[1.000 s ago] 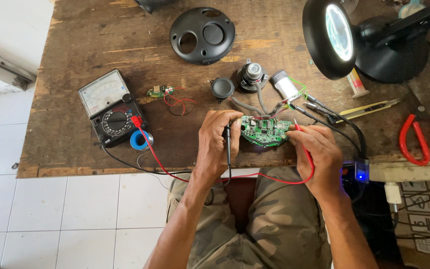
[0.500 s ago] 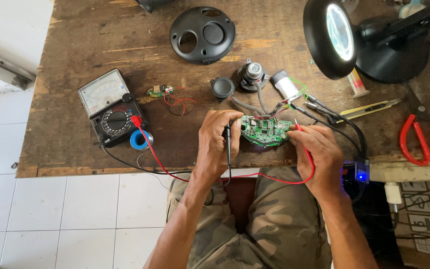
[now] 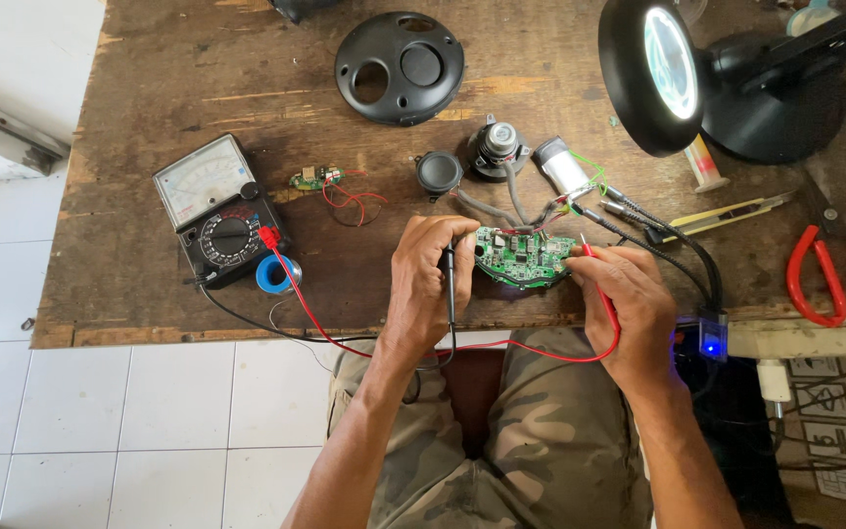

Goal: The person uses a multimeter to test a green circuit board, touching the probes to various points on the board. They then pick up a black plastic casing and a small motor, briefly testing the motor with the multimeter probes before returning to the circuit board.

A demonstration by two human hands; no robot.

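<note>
The left hand [image 3: 433, 284] grips a black test probe [image 3: 449, 284] upright against the left edge of a green rounded circuit board [image 3: 519, 257], which lies near the front edge of the worn wooden table [image 3: 198, 88]. The right hand [image 3: 629, 299] pinches a red test probe [image 3: 594, 263] at the board's right edge, while a black analogue meter with a white dial [image 3: 217, 206] sits well to the left.

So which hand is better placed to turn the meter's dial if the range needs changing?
Probably the left hand. It holds the black probe at the green circuit board, and the analog multimeter lies on its side of the bench. The right hand, with the red probe, would have to cross over.
</note>
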